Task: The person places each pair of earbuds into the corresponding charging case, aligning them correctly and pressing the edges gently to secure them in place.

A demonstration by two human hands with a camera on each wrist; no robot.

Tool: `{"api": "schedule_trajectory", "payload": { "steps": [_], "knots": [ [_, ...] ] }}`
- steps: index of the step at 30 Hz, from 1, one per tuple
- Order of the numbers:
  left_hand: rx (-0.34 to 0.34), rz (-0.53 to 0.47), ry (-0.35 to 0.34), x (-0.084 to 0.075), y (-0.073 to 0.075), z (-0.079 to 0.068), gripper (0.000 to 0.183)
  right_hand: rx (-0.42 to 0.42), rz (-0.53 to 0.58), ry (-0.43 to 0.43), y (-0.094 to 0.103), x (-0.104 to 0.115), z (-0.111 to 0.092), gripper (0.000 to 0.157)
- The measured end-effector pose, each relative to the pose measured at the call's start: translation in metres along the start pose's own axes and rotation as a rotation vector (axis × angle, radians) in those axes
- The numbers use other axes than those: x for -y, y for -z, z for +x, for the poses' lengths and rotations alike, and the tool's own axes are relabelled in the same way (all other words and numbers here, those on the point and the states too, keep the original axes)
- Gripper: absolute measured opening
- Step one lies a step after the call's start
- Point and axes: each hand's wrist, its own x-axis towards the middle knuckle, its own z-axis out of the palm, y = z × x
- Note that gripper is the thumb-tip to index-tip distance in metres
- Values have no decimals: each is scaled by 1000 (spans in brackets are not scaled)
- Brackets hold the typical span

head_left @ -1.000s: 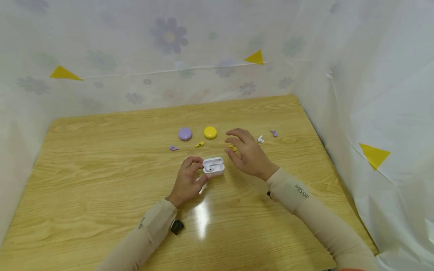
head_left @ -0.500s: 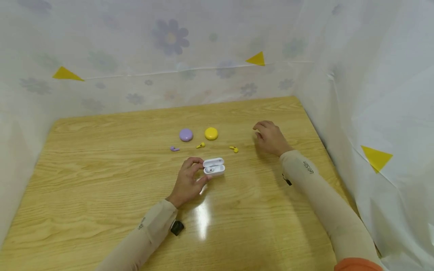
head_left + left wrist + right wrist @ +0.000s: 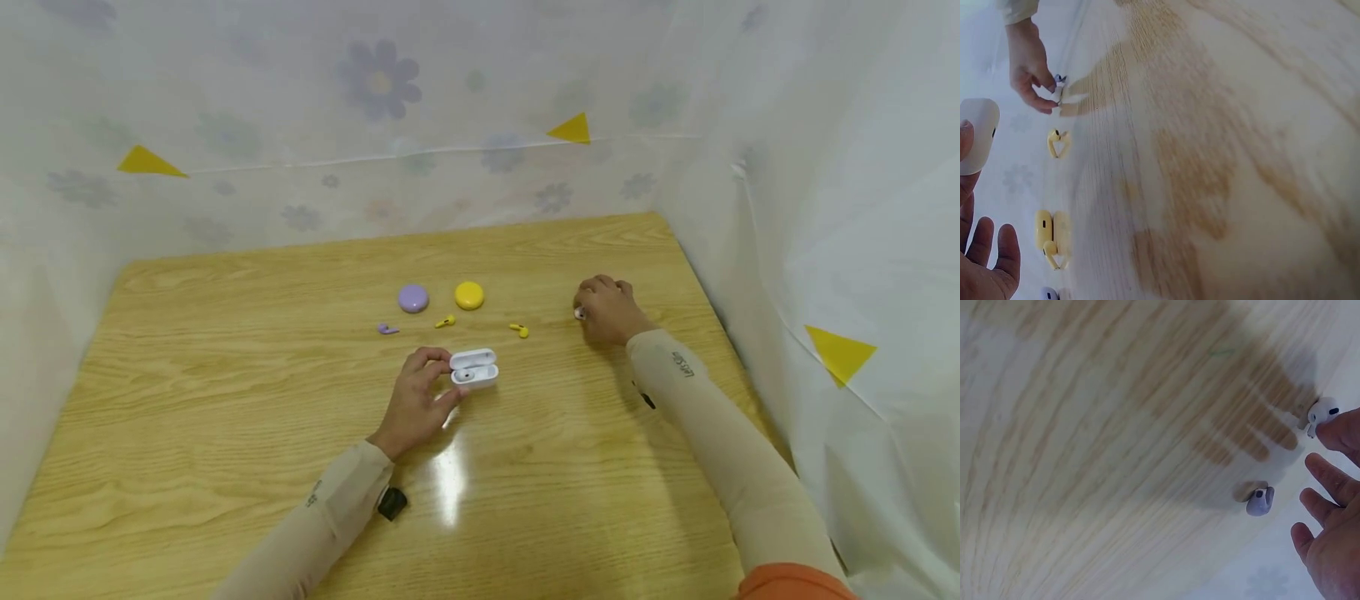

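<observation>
My left hand grips a white earbud charging case by its left end, thumb in front and fingers behind. The lid stands up, and one white earbud sits in the left slot. At the right of the table my right hand pinches a second white earbud between thumb and index finger, low at the tabletop. The other fingers of that hand are spread in the right wrist view. Close by lies a purple earbud, which the right hand hides in the head view.
Behind the white case lie a round purple case and a round yellow case, both closed. A purple earbud, one yellow earbud and another yellow earbud rest on the wooden table. Patterned sheeting borders the table.
My right hand has moved right from beside the white case, gone down to the loose white earbud and taken it between thumb and finger. The left hand and case have stayed put.
</observation>
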Motion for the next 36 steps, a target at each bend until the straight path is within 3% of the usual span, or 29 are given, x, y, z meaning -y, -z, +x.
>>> {"api": "schedule_trajectory", "payload": {
  "steps": [17, 25, 36],
  "knots": [
    [3, -15, -10, -2, -1, -1, 22, 16, 74, -63, -6, 9, -5, 21],
    [11, -29, -1, -2, -3, -2, 21, 42, 150, 4, -9, 11, -8, 26],
    [4, -34, -4, -2, -2, 0, 21, -60, 196, 20, -14, 13, -8, 16]
  ]
}}
